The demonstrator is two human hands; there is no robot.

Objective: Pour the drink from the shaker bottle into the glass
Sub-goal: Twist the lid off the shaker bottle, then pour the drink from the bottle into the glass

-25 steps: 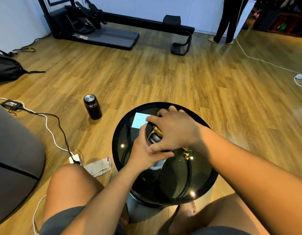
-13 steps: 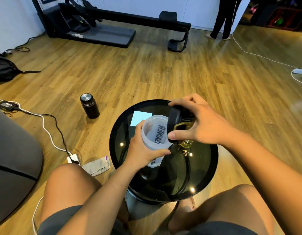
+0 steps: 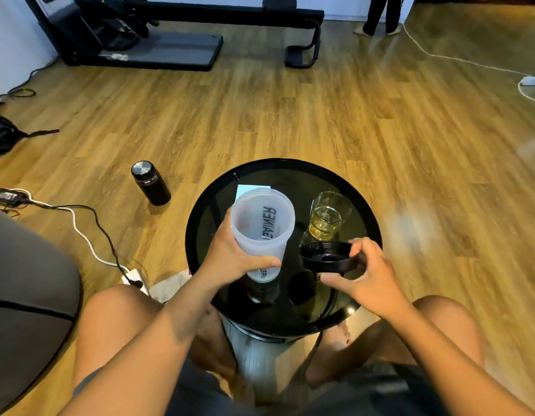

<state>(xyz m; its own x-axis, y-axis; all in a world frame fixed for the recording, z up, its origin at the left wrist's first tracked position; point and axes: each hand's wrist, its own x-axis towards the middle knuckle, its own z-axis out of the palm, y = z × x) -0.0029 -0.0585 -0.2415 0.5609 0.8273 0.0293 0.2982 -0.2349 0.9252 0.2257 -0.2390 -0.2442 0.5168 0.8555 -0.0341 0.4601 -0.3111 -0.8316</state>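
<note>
A translucent white shaker bottle (image 3: 261,229) stands lidless on the round black glass table (image 3: 362,214), its mouth toward me. My left hand (image 3: 233,256) is wrapped around its lower body. My right hand (image 3: 362,276) holds the bottle's black lid (image 3: 327,261) upside down, low over the table and to the right of the bottle. A short clear glass (image 3: 327,220) with some yellow liquid stands on the table just beyond the lid, apart from both hands.
A light blue card (image 3: 245,189) lies on the table behind the bottle. A dark flask (image 3: 150,183) stands on the wooden floor to the left, near cables (image 3: 89,232) and a cloth (image 3: 170,285). My knees flank the table. A person (image 3: 380,13) stands far back.
My right hand took the lid off the bottle and carried it right and down toward the table, uncovering the glass. My left hand kept its hold on the bottle.
</note>
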